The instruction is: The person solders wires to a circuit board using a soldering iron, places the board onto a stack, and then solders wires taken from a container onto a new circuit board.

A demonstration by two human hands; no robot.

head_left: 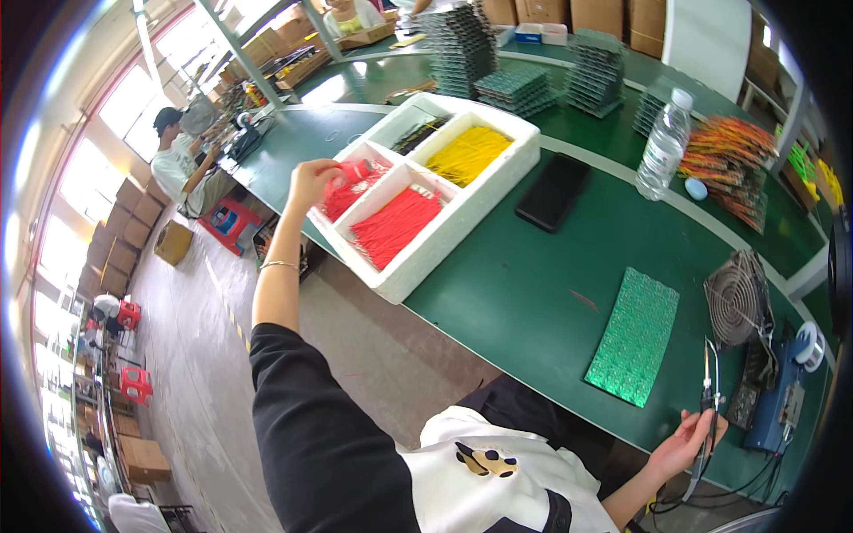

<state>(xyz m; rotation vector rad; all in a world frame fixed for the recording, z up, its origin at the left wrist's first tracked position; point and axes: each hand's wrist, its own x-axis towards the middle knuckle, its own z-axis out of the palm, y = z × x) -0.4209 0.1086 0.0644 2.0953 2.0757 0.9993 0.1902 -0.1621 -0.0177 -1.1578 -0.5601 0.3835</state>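
Note:
My left hand (313,182) reaches over the near-left compartment of a white foam box (404,282). Its fingers are pinched together at the red wires (355,188) there; what they hold, if anything, is too small to make out. A second bundle of red wires (396,227) lies in the neighbouring compartment, with yellow wires (469,155) and dark wires (419,135) in the farther ones. At the lower right my right hand (686,441) is closed around a soldering iron (708,391), its tip pointing up and away. A green circuit board panel (633,338) lies flat to its left.
A black phone (554,192) and a water bottle (665,147) are on the green table (498,293). A round-grilled fan (739,300) and a blue soldering station (775,400) with a solder spool (809,346) stand at right. Stacked boards (595,75) stand behind. A person (182,164) sits far left.

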